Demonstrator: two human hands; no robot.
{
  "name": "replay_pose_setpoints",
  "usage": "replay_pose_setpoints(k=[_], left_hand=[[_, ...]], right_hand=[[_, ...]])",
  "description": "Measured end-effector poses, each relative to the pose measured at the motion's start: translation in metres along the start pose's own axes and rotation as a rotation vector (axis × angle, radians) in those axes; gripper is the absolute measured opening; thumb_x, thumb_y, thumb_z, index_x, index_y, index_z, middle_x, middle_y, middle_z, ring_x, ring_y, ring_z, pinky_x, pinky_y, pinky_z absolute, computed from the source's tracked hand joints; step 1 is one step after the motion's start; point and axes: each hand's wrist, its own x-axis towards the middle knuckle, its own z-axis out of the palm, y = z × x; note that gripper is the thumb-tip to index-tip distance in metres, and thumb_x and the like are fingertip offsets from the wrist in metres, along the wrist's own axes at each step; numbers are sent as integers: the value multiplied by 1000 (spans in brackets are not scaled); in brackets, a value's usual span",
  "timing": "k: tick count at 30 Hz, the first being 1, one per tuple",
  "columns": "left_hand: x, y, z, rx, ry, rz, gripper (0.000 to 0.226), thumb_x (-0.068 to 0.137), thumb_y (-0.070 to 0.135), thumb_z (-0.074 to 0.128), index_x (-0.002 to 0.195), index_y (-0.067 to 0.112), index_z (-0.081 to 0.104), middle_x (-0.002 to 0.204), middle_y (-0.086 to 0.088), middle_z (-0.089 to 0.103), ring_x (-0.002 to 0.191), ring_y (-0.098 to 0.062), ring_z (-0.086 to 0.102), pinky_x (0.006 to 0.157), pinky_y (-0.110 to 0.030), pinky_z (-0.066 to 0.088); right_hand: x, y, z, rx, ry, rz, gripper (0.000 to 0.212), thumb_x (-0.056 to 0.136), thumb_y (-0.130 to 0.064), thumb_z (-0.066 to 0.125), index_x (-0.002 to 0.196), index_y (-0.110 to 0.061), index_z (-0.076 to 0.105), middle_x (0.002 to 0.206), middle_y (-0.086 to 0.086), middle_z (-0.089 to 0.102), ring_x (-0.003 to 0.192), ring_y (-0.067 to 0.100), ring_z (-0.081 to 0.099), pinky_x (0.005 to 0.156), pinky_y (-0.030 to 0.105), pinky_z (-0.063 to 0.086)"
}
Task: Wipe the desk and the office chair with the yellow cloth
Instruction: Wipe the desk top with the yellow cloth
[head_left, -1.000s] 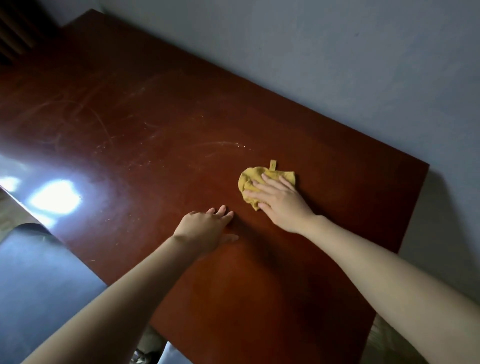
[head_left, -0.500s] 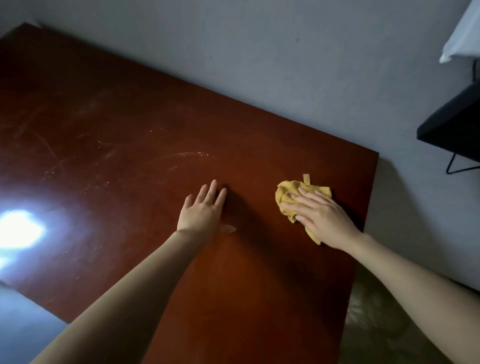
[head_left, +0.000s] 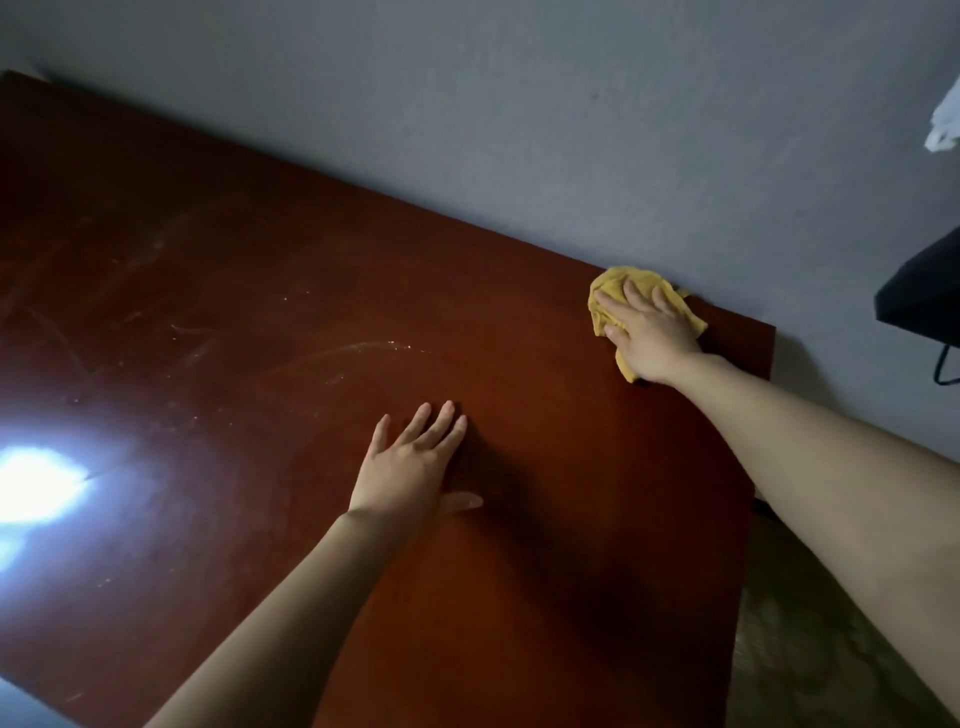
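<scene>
Two flat palms, right hand (head_left: 652, 332) pressing yellow cloth (head_left: 609, 285) by wall (head_left: 519, 130), left hand (head_left: 410, 462) spread on dust-streaked desk (head_left: 260, 270)

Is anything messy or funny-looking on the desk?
Yes. Pale dusty streaks and specks cross the middle of the desk, left of the yellow cloth under the right hand, so that part looks unwiped. The bright white patch looks like reflected light.
</scene>
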Motion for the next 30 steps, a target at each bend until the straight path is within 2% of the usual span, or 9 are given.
replay_pose_setpoints(k=[6, 11, 14, 19, 24, 27, 30], left_hand=[[0, 0, 3, -18, -13, -15, 93, 84, 71, 40, 151, 29, -9, 158, 9, -17, 146, -14, -14, 117, -46, -5], [1, -1, 2, 8, -14, -20, 90, 86, 70, 39, 152, 30, -7, 159, 10, -14, 147, -13, -11, 117, -46, -4], [1, -1, 1, 23, -22, -18, 88, 87, 69, 39, 151, 30, -7, 159, 10, -13, 147, -14, -10, 117, -45, -3], [2, -3, 2, 19, -23, -21, 85, 88, 67, 37, 151, 31, -7, 159, 11, -13, 146, -13, -10, 117, -44, -3], [2, -3, 2, 24, -2, -15, 84, 89, 67, 37, 152, 31, -6, 159, 10, -12, 147, -14, -8, 118, -43, 0], [1, -1, 0, 8, -10, -15, 84, 89, 65, 39, 152, 31, -5, 159, 10, -12, 147, -13, -8, 118, -40, 3], [1, 0, -2, -35, -15, -13, 85, 89, 62, 44, 152, 31, -4, 159, 11, -12, 147, -13, -8, 118, -38, 10]], right_hand=[[34, -68, -5, 0, -19, -94, 51, 102, -33, 30, 148, -43, 12, 160, -3, -2, 145, 32, -3, 116, 51, 5], [17, -133, 14, 5, 17, -380, 48, 102, -31, 32, 146, -46, 20, 159, -8, 7, 146, 25, -1, 117, 47, 1], [-5, -147, 24, 18, 31, -495, 47, 102, -28, 34, 145, -44, 24, 158, -9, 13, 146, 21, 1, 118, 46, 0], [-50, -126, 36, 37, 84, -526, 47, 101, -26, 36, 145, -41, 27, 156, -8, 21, 146, 18, 7, 117, 43, 6], [-99, -67, 49, 33, 115, -479, 47, 99, -26, 43, 143, -39, 33, 153, -9, 30, 145, 18, 15, 116, 41, 12], [-120, -24, 54, 58, 144, -388, 50, 96, -23, 51, 141, -39, 38, 149, -8, 37, 143, 19, 23, 115, 42, 20], [-123, 14, 52, 112, 174, -251, 48, 95, -20, 51, 139, -36, 42, 147, -4, 40, 141, 25, 27, 114, 46, 24]])
